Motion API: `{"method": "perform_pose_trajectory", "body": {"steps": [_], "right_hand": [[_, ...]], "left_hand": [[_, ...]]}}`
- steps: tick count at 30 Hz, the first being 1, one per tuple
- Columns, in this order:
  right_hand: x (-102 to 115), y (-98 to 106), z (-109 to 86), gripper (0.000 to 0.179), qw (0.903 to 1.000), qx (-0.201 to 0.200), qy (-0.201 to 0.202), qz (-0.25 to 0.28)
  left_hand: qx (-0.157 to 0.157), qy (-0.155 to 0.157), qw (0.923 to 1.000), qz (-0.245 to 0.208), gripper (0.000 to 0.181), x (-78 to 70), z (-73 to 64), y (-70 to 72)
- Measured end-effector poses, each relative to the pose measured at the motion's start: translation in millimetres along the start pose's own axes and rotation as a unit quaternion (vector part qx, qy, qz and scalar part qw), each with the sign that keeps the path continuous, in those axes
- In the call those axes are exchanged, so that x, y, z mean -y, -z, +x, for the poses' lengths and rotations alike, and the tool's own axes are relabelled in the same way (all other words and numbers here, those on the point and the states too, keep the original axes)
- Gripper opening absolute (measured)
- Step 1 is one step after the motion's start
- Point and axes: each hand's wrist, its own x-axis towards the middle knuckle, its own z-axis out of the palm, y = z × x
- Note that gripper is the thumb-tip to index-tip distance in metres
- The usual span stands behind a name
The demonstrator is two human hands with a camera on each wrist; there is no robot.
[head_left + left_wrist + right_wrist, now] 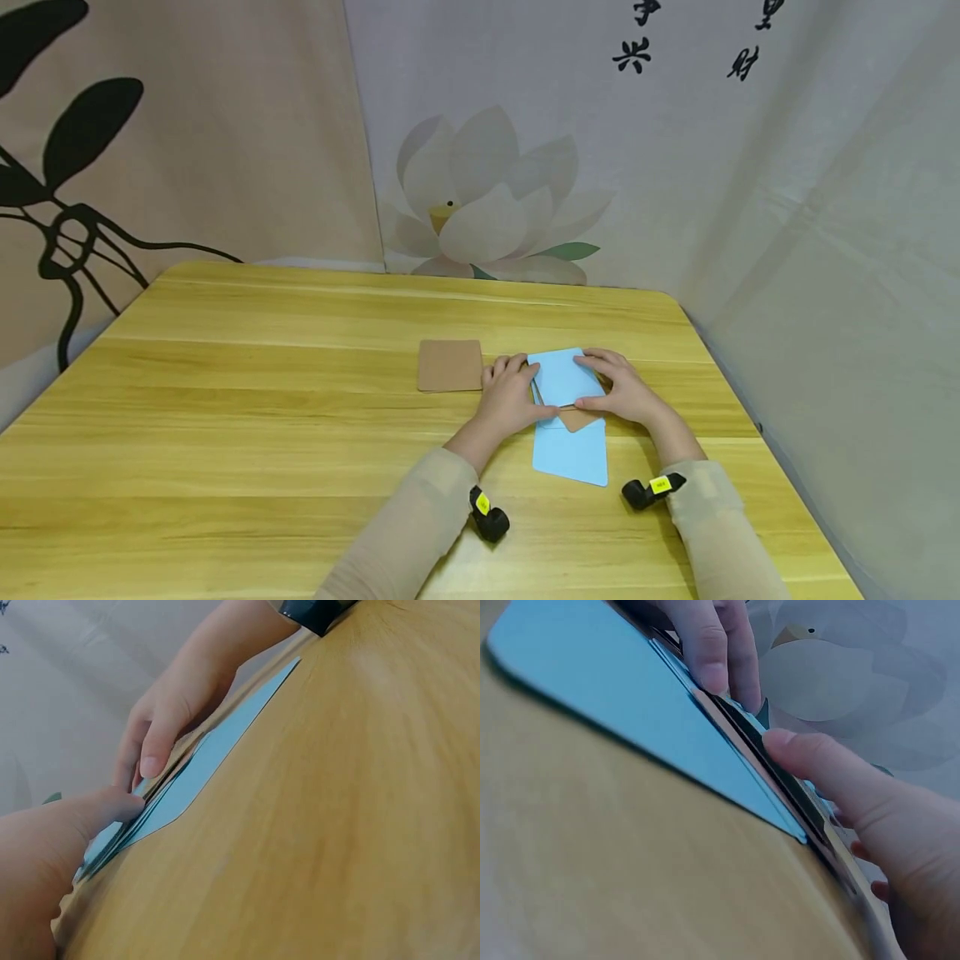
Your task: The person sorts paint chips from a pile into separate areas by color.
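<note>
Several light blue square cards with rounded corners and a brown card [577,418] lie in a loose, uneven pile. Between both hands is the top blue card [566,379]. My left hand [512,397] grips the pile's left side, fingers at the far left and thumb at the near edge. At the right side my right hand [621,388] holds the top card, its thumb at the near corner and fingers at the far edge. A lower blue card [570,454] sticks out toward me. In the right wrist view, the pile's layered edges [739,739] show under both thumbs.
A brown square card or small stack [449,365] lies left of the pile, close to the left fingers. All rests on a wooden table [262,417]. Behind it hangs a curtain with a printed lotus [495,192]. Black devices [489,518] are strapped at both wrists.
</note>
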Motion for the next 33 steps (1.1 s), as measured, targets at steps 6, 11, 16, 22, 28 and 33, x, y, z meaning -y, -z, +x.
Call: {"method": "perform_pose_trajectory", "body": {"steps": [6, 11, 16, 22, 28, 33], "right_hand": [[2, 1, -1.4, 0.076, 0.9999, -0.013, 0.005, -0.003], [6, 0, -4.9, 0.075, 0.9996, -0.023, 0.016, -0.007], [12, 0, -11.0, 0.074, 0.9992, -0.029, 0.025, 0.015], [21, -2, -18.4, 0.075, 0.9987, -0.028, 0.024, 0.036], [36, -6, -21.3, 0.077, 0.9987, -0.023, 0.029, 0.035], [50, -14, -21.1, 0.075, 0.9975, -0.028, 0.05, 0.041]], "left_hand": [[-0.006, -0.004, 1.0, -0.002, 0.082, -1.1, 0.1, 0.0], [-0.017, -0.007, 0.9996, -0.021, 0.081, -0.9, -0.7, -0.6], [-0.026, -0.014, 0.9987, -0.041, 0.08, 0.9, -4.5, 1.0], [-0.036, -0.033, 0.9966, -0.067, 0.08, 6.3, -14.6, 8.3], [-0.042, -0.05, 0.9935, -0.093, 0.079, 17.6, -26.7, 15.5], [-0.051, -0.063, 0.9909, -0.107, 0.079, 31.0, -35.7, 20.5]]}}
